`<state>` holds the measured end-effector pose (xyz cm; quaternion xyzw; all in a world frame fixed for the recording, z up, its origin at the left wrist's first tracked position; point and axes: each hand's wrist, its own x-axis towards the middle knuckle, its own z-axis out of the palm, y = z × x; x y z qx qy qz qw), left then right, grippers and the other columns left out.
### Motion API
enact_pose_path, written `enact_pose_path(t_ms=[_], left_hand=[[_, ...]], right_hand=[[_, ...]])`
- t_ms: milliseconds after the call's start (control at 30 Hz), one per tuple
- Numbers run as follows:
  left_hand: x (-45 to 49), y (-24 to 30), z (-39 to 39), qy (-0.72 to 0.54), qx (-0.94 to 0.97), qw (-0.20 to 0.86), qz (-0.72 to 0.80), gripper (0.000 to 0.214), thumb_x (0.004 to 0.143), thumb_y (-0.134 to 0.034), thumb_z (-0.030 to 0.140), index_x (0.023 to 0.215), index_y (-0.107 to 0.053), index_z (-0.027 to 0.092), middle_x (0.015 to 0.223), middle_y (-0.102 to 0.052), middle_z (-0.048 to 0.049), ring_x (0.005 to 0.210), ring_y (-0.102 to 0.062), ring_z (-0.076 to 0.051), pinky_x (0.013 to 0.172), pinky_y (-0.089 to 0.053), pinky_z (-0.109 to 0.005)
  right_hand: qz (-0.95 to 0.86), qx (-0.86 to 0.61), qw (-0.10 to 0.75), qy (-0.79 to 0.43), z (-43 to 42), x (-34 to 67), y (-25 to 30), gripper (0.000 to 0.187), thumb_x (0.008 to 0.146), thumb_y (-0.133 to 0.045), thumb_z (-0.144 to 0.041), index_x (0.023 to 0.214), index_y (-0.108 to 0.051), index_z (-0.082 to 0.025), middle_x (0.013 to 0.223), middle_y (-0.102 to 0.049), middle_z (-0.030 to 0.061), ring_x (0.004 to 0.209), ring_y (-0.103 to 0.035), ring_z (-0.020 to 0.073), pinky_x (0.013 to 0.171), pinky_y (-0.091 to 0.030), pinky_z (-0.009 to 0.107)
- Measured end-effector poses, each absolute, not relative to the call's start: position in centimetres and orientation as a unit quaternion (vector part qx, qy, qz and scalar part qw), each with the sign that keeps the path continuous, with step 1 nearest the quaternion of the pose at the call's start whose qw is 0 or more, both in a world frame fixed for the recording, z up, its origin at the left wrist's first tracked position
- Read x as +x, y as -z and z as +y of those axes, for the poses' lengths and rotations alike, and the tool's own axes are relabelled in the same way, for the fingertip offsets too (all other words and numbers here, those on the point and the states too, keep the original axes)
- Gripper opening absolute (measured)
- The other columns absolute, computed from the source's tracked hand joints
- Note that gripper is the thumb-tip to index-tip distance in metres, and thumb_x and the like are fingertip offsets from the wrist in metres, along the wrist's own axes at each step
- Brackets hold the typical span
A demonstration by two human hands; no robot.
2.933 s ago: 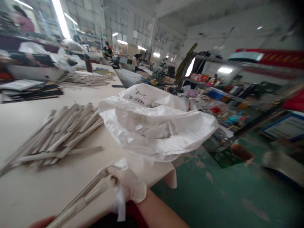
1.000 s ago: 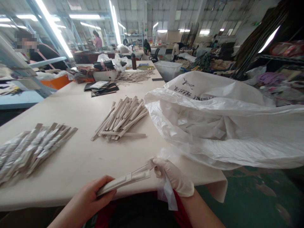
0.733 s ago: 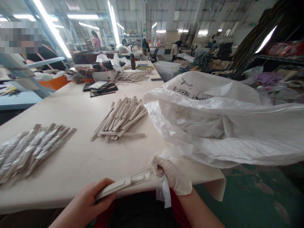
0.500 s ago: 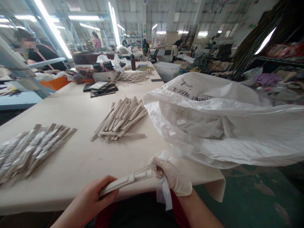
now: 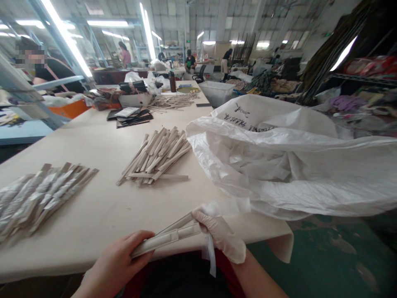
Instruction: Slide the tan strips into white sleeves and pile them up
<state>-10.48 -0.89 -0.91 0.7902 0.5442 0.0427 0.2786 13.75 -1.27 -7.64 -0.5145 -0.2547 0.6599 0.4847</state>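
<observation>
My left hand (image 5: 125,253) is bare and closed around one end of a beige stitched strap (image 5: 169,239), thumb on top. The strap has a keeper loop across it and looks doubled, its two lengths spreading apart toward the right. At its far end, my right hand (image 5: 221,236) wears a thin whitish glove, with its fingers curled on the strap and on a piece of translucent plastic film (image 5: 211,258). Part of the film hangs below the fist; another part lies behind it on the table. The right fingertips are partly hidden.
A heap of loose beige straps (image 5: 158,155) lies mid-table. Plastic-wrapped straps (image 5: 46,194) lie at left. A large open white sack (image 5: 263,157) slumps over the right edge. Dark flat pieces (image 5: 132,116) and a bottle (image 5: 172,81) stand farther back. People work in the background.
My right hand has shifted slightly left and down. The strap's two lengths now show apart, where they looked closer together. The film has swung and spread behind the fist.
</observation>
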Motion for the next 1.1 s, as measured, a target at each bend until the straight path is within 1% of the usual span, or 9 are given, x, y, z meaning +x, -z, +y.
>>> enact_pose_path(t_ms=[133,300,400,567,633,800,867,933,1100], left_hand=[[-9.2,1.1,-0.8,-0.031,0.792,0.288,0.538,0.026,0.076,-0.050,0.034,0.097,-0.062,0.025,0.092,-0.069,-0.0006,0.083,-0.063,-0.018,0.071,-0.044,-0.022],[-10.3,1.3,-0.8,-0.025,0.768,0.357,0.532,0.028,0.077,-0.049,0.041,0.096,-0.062,0.025,0.084,-0.070,0.0014,0.077,-0.063,-0.017,0.068,-0.045,-0.021],[-11.1,1.8,-1.1,-0.033,0.741,0.372,0.558,0.034,0.077,-0.048,0.041,0.104,-0.060,0.023,0.080,-0.071,0.0018,0.074,-0.064,-0.018,0.067,-0.047,-0.021],[-10.3,2.8,-1.7,-0.149,0.712,0.365,0.581,0.040,0.082,-0.040,0.038,0.116,-0.051,0.019,0.101,-0.068,-0.0023,0.094,-0.061,-0.019,0.080,-0.046,-0.023],[-10.2,2.9,-1.8,-0.149,0.711,0.374,0.576,0.036,0.081,-0.041,0.038,0.109,-0.055,0.019,0.092,-0.070,-0.0007,0.085,-0.062,-0.018,0.074,-0.047,-0.021],[-9.7,2.9,-1.7,-0.111,0.709,0.368,0.592,0.028,0.077,-0.045,0.043,0.071,-0.059,0.019,0.060,-0.060,0.0035,0.060,-0.056,-0.015,0.056,-0.042,-0.020],[-9.2,3.2,-1.6,-0.123,0.702,0.369,0.596,0.029,0.078,-0.043,0.044,0.069,-0.057,0.019,0.060,-0.057,0.0034,0.061,-0.053,-0.015,0.057,-0.041,-0.021],[-9.0,3.7,-1.5,-0.124,0.698,0.374,0.598,0.031,0.078,-0.041,0.045,0.067,-0.054,0.019,0.059,-0.054,0.0036,0.059,-0.051,-0.015,0.056,-0.039,-0.021],[-8.8,4.3,-1.5,-0.103,0.698,0.384,0.596,0.030,0.078,-0.040,0.046,0.065,-0.049,0.020,0.056,-0.046,0.0049,0.056,-0.046,-0.014,0.054,-0.035,-0.022]], right_hand=[[-0.225,-0.513,0.468,-0.684,-1.7,12.1,6.9,0.033,0.062,-0.069,-0.040,0.048,-0.049,-0.017,0.044,-0.043,-0.0053,0.041,-0.034,0.0068,0.043,-0.022,0.024],[-0.288,-0.433,0.427,-0.740,-1.9,11.0,5.8,0.022,0.061,-0.068,-0.031,0.050,-0.056,-0.015,0.049,-0.047,-0.0039,0.046,-0.037,0.0070,0.046,-0.024,0.023],[-0.277,-0.446,0.445,-0.725,-1.8,10.3,5.9,0.024,0.064,-0.067,-0.035,0.054,-0.057,-0.015,0.048,-0.047,-0.0042,0.044,-0.034,0.0064,0.045,-0.022,0.023],[-0.330,-0.375,0.394,-0.771,-2.4,8.1,5.6,0.029,0.064,-0.067,-0.045,0.068,-0.063,-0.017,0.054,-0.051,-0.0028,0.047,-0.039,0.0080,0.046,-0.024,0.023],[-0.326,-0.353,0.394,-0.784,-2.4,8.2,5.6,0.033,0.062,-0.067,-0.049,0.067,-0.062,-0.017,0.051,-0.048,-0.0038,0.045,-0.036,0.0073,0.044,-0.022,0.023],[-0.133,-0.443,0.524,-0.715,-1.8,8.1,6.9,0.039,0.056,-0.067,-0.054,0.055,-0.051,-0.018,0.040,-0.031,-0.0096,0.037,-0.018,0.0045,0.039,-0.014,0.022],[-0.140,-0.414,0.513,-0.739,-1.8,7.3,7.4,0.041,0.049,-0.072,-0.051,0.054,-0.047,-0.019,0.039,-0.033,-0.0095,0.037,-0.022,0.0047,0.038,-0.014,0.023],[-0.159,-0.403,0.481,-0.762,-1.8,7.1,7.5,0.045,0.053,-0.070,-0.052,0.048,-0.040,-0.019,0.037,-0.031,-0.0093,0.035,-0.022,0.0044,0.038,-0.012,0.023],[-0.106,-0.401,0.530,-0.740,-1.1,8.5,7.4,0.046,0.057,-0.067,-0.050,0.046,-0.035,-0.019,0.034,-0.026,-0.0115,0.032,-0.015,0.0023,0.037,-0.008,0.022]])
